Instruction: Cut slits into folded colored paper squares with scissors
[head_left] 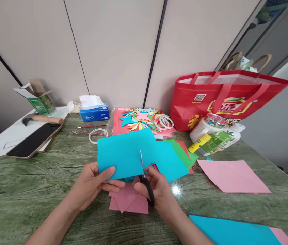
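Note:
My left hand [95, 183] pinches the lower left corner of a blue sheet of paper [123, 153], thumb on top and fingers beneath. In my right hand [156, 190] is a pair of black-handled scissors [147, 189]. One blade lies over the blue sheet near its right part, pointing away from me; the other blade is hidden. Under the hands lie several pink paper pieces [131, 202]. Behind the held sheet, another blue sheet [172, 163] rests over green paper [182, 151] and red paper.
A red bag [190, 105], a white mug [200, 131] and a yellow glue stick [199, 143] stand at the back right. Pink paper [236, 177] and blue paper [230, 233] lie right. A tissue box [94, 113], phone [35, 139] and hammer-like tool [44, 119] are left.

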A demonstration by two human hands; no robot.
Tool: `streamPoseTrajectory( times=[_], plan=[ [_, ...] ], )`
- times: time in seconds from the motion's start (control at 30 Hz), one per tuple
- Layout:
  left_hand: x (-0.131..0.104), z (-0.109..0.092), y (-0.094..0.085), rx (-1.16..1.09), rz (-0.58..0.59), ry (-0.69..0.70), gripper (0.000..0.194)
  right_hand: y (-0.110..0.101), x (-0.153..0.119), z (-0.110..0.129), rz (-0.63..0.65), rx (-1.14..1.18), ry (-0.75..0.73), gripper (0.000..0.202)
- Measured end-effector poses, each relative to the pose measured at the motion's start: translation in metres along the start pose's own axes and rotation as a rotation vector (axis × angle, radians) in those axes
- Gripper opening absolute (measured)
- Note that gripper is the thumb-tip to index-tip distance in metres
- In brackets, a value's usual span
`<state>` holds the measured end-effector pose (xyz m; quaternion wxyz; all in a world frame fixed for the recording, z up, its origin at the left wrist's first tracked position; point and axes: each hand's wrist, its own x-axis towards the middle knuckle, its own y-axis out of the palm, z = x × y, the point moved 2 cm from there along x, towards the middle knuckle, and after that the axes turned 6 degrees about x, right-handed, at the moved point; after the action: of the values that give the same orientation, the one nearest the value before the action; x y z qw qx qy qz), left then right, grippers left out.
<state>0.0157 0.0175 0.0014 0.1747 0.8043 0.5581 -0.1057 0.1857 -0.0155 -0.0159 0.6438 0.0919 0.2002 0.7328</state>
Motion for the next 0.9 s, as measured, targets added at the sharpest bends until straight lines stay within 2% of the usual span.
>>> streamPoseTrajectory(
  times=[0.23,0.5,0.9],
  plan=[
    [0.0003,0.0018,-0.0007,-0.012,0.01,0.005,0.022,-0.0019,0.0001,-0.0057,0.002,0.022,0.003,0.037],
    [0.0006,0.0014,-0.0005,-0.035,0.006,0.0,0.023,0.0,0.0001,-0.0029,-0.076,0.005,0.05,0.044],
    [-0.0015,-0.001,-0.0003,-0.043,0.01,-0.001,0.023,-0.0021,0.0013,-0.0055,-0.084,-0.025,0.04,0.04]
  ],
)
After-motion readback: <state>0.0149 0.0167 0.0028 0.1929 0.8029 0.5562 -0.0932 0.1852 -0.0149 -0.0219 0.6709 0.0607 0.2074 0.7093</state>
